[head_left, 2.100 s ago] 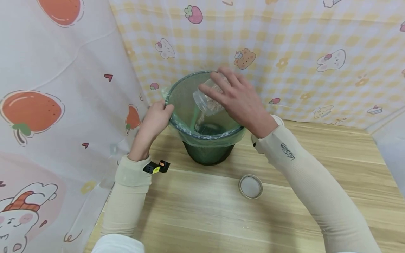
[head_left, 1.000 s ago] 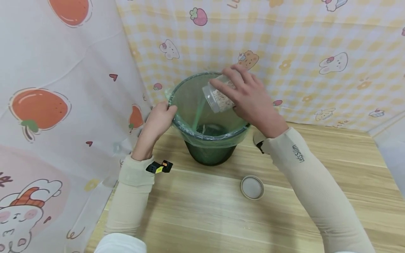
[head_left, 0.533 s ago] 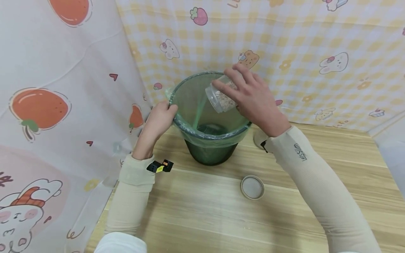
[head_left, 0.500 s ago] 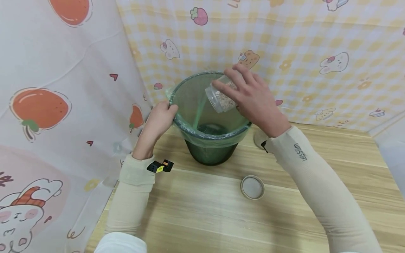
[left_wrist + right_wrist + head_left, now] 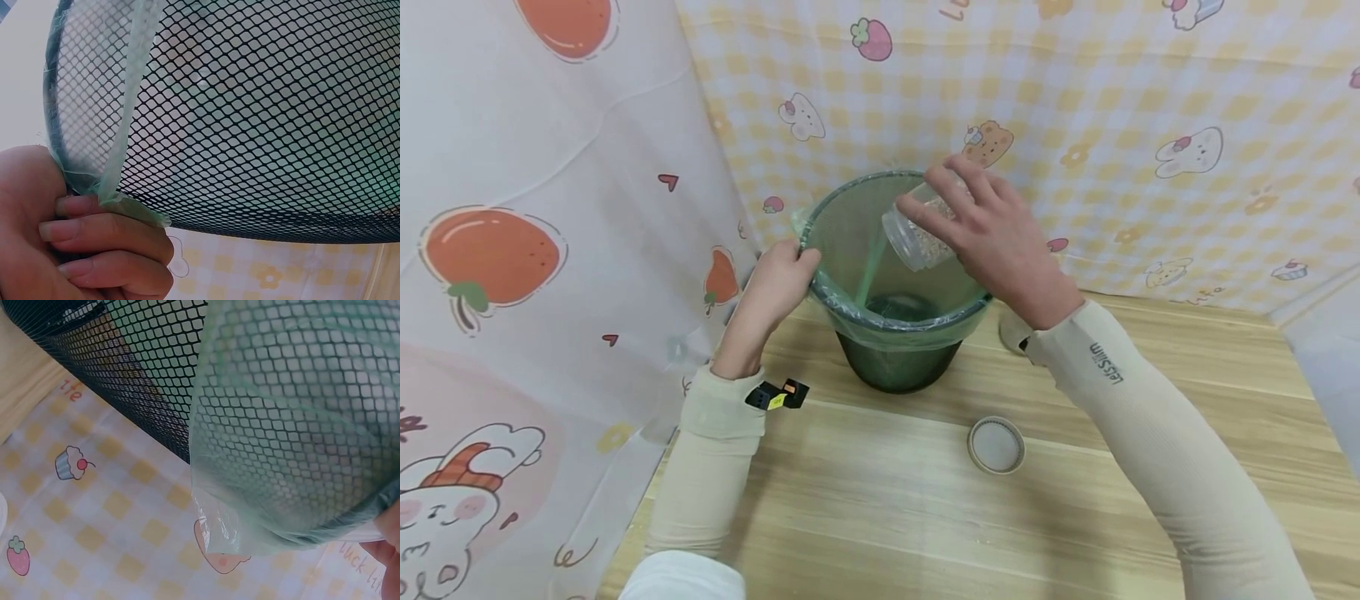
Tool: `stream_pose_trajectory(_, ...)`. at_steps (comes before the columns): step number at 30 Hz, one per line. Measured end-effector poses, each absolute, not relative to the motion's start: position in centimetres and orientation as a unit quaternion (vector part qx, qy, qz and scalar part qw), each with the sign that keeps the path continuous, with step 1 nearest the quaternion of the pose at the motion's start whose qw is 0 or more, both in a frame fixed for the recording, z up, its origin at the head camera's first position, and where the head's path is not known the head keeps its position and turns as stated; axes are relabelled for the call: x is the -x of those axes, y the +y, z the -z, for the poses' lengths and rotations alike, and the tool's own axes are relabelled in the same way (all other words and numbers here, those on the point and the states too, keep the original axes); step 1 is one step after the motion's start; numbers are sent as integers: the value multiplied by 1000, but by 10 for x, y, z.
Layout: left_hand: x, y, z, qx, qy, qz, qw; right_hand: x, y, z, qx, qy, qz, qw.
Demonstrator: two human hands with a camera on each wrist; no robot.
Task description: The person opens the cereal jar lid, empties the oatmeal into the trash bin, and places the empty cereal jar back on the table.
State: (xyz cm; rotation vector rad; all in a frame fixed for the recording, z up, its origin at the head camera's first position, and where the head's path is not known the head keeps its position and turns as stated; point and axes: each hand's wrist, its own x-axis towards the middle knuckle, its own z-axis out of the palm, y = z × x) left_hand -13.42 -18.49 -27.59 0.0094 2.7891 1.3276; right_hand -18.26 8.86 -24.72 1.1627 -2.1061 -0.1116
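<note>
A dark mesh trash can lined with a green plastic bag stands near the back of the table. My left hand grips its rim at the left; in the left wrist view the curled fingers sit by a fold of the bag. Over the opening, my right hand holds a clear jar tipped on its side, mouth to the left and down. Pale flakes or grains show inside the jar. In the right wrist view only a bit of that hand appears at the right edge.
A round lid lies on the wooden table, in front and to the right of the can. Behind my right wrist a pale round container is partly hidden. Patterned cloth hangs close behind and to the left.
Two seconds ago flakes were falling from the jar into the bag; no stream shows now. The jar shifted a little right, then slightly back left. My left hand has kept its grip on the rim.
</note>
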Motion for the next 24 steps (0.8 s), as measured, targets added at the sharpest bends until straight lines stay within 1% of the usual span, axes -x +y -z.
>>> stream_pose_trajectory(24, 135, -186, 276, -2, 902, -431, 31, 180, 87, 246, -453, -818, 55, 351)
